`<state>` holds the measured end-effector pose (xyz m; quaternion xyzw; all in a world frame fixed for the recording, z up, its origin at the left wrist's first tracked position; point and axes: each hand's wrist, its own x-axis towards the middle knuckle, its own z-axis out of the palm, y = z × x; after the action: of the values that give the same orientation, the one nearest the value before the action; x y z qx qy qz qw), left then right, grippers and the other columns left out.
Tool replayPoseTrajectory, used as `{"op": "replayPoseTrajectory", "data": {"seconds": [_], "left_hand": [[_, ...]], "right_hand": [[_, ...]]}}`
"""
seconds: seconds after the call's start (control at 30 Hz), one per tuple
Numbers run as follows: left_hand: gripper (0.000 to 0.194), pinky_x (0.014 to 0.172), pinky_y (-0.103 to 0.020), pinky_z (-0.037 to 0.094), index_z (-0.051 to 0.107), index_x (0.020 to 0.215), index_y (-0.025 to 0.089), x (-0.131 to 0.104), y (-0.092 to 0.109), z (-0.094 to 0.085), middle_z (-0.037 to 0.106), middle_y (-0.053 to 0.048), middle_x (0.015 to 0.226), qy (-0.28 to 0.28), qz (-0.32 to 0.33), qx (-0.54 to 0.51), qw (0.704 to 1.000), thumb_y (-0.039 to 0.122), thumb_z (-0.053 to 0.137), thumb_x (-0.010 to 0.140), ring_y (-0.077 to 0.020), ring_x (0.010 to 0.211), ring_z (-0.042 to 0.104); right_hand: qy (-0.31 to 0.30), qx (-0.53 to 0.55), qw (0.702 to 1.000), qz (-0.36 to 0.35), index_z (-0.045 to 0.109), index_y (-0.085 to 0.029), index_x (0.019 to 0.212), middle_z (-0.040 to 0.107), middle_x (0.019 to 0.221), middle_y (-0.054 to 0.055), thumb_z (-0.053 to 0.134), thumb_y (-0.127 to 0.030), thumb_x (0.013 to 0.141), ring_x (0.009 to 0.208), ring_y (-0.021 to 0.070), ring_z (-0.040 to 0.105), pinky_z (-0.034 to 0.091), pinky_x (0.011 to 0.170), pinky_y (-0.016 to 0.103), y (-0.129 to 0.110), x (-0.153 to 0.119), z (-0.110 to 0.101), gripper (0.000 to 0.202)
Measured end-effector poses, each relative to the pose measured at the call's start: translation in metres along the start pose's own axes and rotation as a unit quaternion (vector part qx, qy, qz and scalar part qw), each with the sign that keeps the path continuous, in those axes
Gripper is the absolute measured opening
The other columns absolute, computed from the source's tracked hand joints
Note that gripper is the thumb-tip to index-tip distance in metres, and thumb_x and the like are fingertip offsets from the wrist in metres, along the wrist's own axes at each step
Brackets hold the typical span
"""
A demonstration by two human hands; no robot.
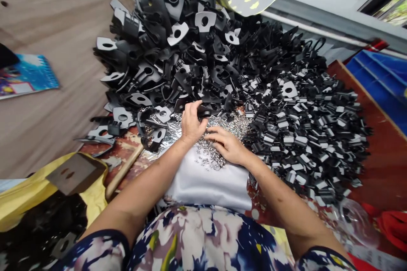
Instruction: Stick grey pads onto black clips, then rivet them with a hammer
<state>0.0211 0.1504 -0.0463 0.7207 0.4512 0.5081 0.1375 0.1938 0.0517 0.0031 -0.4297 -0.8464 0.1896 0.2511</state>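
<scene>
Your left hand [191,123] is closed around a black plastic part [204,112], thumb and fingers on it, just in front of the large heap of black plastic pieces [148,74]. Your right hand [231,147] is beside it, fingers reaching toward your left thumb over the small metal fittings [203,156]; you cannot tell from this view whether its fingertips pinch one. Those fittings spill onto the silvery sheet [210,188] in front of you, and thin metal pins [173,130] lie to the left of your left hand. Right of your hands, a broad pile of smaller black clips [305,135] covers much of the red desk [381,148]. A wooden stick [125,171] lies near your left forearm, a clear plastic container [356,220] sits beyond your right forearm, and a blue crate [380,78] stands at the far right.
</scene>
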Motion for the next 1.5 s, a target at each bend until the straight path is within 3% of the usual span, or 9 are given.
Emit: {"op": "replayPoseTrajectory", "data": {"seconds": [0.27,0.37,0.47,0.6,0.73,1.03,1.17,1.33,1.5], "left_hand": [[0.062,0.104,-0.049,0.052,0.051,0.142,0.018,0.011,0.003,-0.014,0.056,-0.014,0.122,-0.104,-0.019,0.028,0.994,0.020,0.070,0.083,-0.0310,0.116,0.060],[0.066,0.106,-0.049,0.051,0.053,0.145,0.014,0.019,0.007,-0.041,0.059,-0.014,0.121,-0.153,-0.009,0.071,0.986,0.023,0.074,0.082,-0.0323,0.117,0.060],[0.060,0.102,-0.050,0.053,0.053,0.147,0.015,0.005,0.024,-0.072,0.063,-0.014,0.120,-0.147,0.005,0.121,0.982,0.029,0.067,0.091,-0.0318,0.114,0.062],[0.050,0.108,-0.053,0.049,0.054,0.147,0.019,-0.048,0.056,-0.093,0.063,-0.015,0.138,-0.237,0.102,0.125,0.958,0.034,0.058,0.099,-0.0319,0.128,0.058],[0.059,0.124,-0.064,0.027,0.049,0.152,0.023,-0.090,0.064,-0.101,0.049,-0.014,0.160,-0.357,0.157,0.186,0.902,0.034,0.063,0.096,-0.0362,0.148,0.042],[0.027,0.095,-0.048,0.056,0.071,0.121,0.023,-0.104,0.047,-0.104,0.074,-0.009,0.111,-0.281,0.137,-0.017,0.950,0.024,0.062,0.096,-0.0272,0.107,0.066],[0.023,0.090,-0.044,0.056,0.073,0.115,0.024,-0.109,0.055,-0.093,0.072,-0.009,0.109,-0.228,0.111,-0.034,0.967,0.021,0.063,0.095,-0.0260,0.103,0.065],[0.019,0.082,-0.042,0.054,0.075,0.106,0.021,-0.108,0.057,-0.093,0.069,-0.008,0.093,-0.198,0.087,0.034,0.976,0.019,0.060,0.095,-0.0260,0.091,0.062],[0.020,0.083,-0.042,0.053,0.075,0.109,0.022,-0.113,0.058,-0.094,0.071,-0.008,0.093,-0.244,0.075,0.027,0.967,0.022,0.059,0.097,-0.0258,0.090,0.064]], "right_hand": [[0.122,-0.351,0.921,0.114,0.067,-0.022,0.130,0.049,0.159,0.016,0.056,-0.026,0.102,0.123,0.0308,0.061,0.048,0.101,0.051,0.030,-0.063,-0.034,0.030],[0.209,-0.350,0.895,0.178,0.062,-0.014,0.137,0.038,0.163,0.025,0.054,-0.032,0.103,0.111,0.0301,0.067,0.055,0.094,0.049,0.029,-0.073,-0.042,0.039],[0.235,-0.321,0.905,0.153,0.067,-0.015,0.131,0.059,0.143,0.022,0.052,-0.023,0.102,0.115,0.0321,0.065,0.055,0.098,0.052,0.004,-0.074,-0.028,0.033],[0.132,-0.186,0.974,0.016,0.071,-0.019,0.124,0.064,0.141,0.015,0.051,-0.019,0.102,0.124,0.0242,0.064,0.052,0.109,0.044,-0.034,-0.073,0.009,0.030],[0.061,-0.240,0.969,0.022,0.066,-0.022,0.135,0.058,0.152,0.014,0.058,-0.034,0.101,0.142,0.0312,0.052,0.030,0.124,0.062,-0.026,-0.084,0.022,0.037],[0.342,-0.071,0.920,0.178,0.076,-0.020,0.108,0.072,0.105,0.010,0.051,-0.021,0.097,0.093,0.0219,0.069,0.057,0.085,0.037,0.022,-0.076,-0.012,0.027],[0.310,-0.016,0.927,0.212,0.075,-0.018,0.098,0.072,0.080,0.003,0.061,-0.029,0.093,0.064,0.0160,0.060,0.054,0.064,0.029,0.015,-0.064,-0.010,0.018],[0.285,-0.138,0.933,0.170,0.074,-0.021,0.120,0.070,0.116,0.013,0.048,-0.012,0.096,0.106,0.0270,0.062,0.051,0.097,0.044,-0.011,-0.072,-0.011,0.036],[0.085,-0.148,0.984,0.060,0.074,-0.022,0.112,0.070,0.106,0.010,0.056,-0.012,0.098,0.100,0.0256,0.060,0.049,0.088,0.042,-0.049,-0.087,0.011,0.025]]}}
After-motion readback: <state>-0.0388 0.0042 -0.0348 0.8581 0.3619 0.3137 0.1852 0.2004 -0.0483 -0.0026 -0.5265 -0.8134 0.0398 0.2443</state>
